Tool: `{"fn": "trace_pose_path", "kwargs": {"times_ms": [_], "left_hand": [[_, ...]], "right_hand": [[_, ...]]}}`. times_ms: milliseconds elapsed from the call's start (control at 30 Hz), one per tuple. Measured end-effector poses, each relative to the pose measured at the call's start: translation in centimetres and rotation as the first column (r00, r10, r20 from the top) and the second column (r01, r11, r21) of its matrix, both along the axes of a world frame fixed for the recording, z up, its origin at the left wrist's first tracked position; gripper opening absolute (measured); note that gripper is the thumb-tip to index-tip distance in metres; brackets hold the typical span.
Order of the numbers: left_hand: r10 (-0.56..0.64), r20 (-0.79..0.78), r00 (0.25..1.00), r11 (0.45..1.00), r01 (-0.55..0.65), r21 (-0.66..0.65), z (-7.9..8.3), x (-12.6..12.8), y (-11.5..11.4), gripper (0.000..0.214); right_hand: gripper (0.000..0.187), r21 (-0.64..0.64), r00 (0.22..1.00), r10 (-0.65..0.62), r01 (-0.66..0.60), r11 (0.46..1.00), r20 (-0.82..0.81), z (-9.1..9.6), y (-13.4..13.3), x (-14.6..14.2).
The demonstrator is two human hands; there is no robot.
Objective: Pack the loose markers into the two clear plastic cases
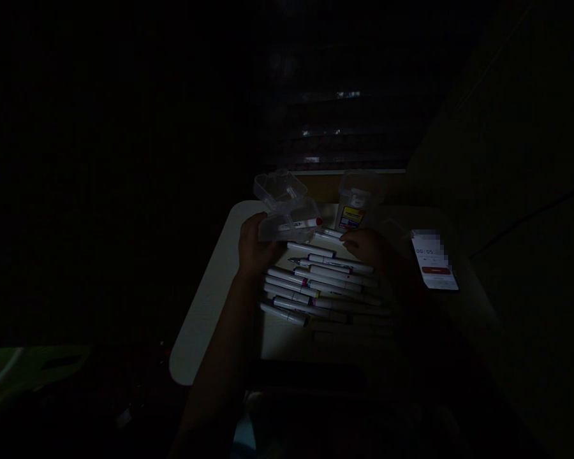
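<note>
The scene is very dark. My left hand [254, 247] grips the near left side of a clear plastic box [277, 227], whose lid [280, 187] stands open at the back. A white marker with a red end [300, 224] lies in the box. Just right of the box, my right hand [366, 245] pinches a white marker [328, 236] by its right end, its other end pointing at the box. Several white markers [316, 288] with differently coloured ends lie in loose rows on the table below both hands.
A clear container with a yellow label [352, 217] stands at the back of the white table [210, 306]. A lit phone [434, 262] lies at the right. Dark slatted blinds [325, 127] rise behind the table.
</note>
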State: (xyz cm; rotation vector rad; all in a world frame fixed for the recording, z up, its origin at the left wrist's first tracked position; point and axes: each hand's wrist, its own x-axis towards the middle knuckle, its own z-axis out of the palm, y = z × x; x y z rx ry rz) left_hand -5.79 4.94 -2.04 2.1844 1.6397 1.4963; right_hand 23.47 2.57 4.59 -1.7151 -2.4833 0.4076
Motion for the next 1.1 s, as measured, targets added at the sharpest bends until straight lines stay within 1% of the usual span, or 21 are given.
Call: {"fn": "trace_pose_path", "kwargs": {"times_ms": [167, 300, 467, 567, 767, 867, 967, 1033, 1100], "left_hand": [[0.001, 0.000, 1.000, 1.000, -0.001, -0.009, 0.2, 0.2, -0.1, 0.070], [-0.008, 0.021, 1.000, 1.000, 0.008, -0.008, 0.1, 0.2, -0.1, 0.071], [-0.008, 0.009, 1.000, 1.000, 0.008, -0.001, 0.4, 0.3, -0.2, 0.069], [-0.024, -0.011, 1.000, 1.000, 0.024, -0.010, 0.6, 0.2, -0.2, 0.068], [0.011, -0.002, 1.000, 0.999, -0.011, -0.031, 0.3, 0.2, -0.1, 0.071], [0.029, 0.014, 0.999, 0.999, -0.029, -0.038, 0.1, 0.2, -0.2, 0.073], [0.028, 0.024, 0.999, 0.999, -0.027, -0.038, 0.1, 0.2, -0.2, 0.073], [0.016, 0.016, 1.000, 0.999, -0.015, -0.037, 0.3, 0.2, -0.2, 0.071], [-0.002, 0.008, 1.000, 1.000, 0.002, -0.025, 0.5, 0.2, -0.2, 0.068]], "right_hand": [[0.030, -0.011, 0.999, -0.014, 0.015, 1.000, 0.051, -0.5, 0.3, -0.2], [0.026, -0.032, 0.993, -0.055, 0.058, 0.998, 0.101, -0.4, 0.2, -0.1], [0.030, -0.073, 0.982, -0.088, 0.101, 0.992, 0.165, 0.0, -0.2, 1.1], [0.035, -0.074, 0.978, -0.107, 0.121, 0.990, 0.179, -0.1, -0.2, 1.1], [0.028, -0.099, 0.983, -0.033, 0.051, 0.994, 0.179, -0.8, 0.3, -0.1], [0.030, -0.109, 0.978, -0.040, 0.063, 0.992, 0.203, -0.8, 0.2, 0.4], [0.030, -0.124, 0.971, -0.068, 0.099, 0.987, 0.229, -0.4, -0.1, 0.9], [0.031, -0.122, 0.968, -0.083, 0.114, 0.986, 0.235, -0.1, -0.3, 0.8], [0.033, -0.106, 0.971, -0.076, 0.102, 0.989, 0.225, -0.1, -0.4, 0.4]]}}
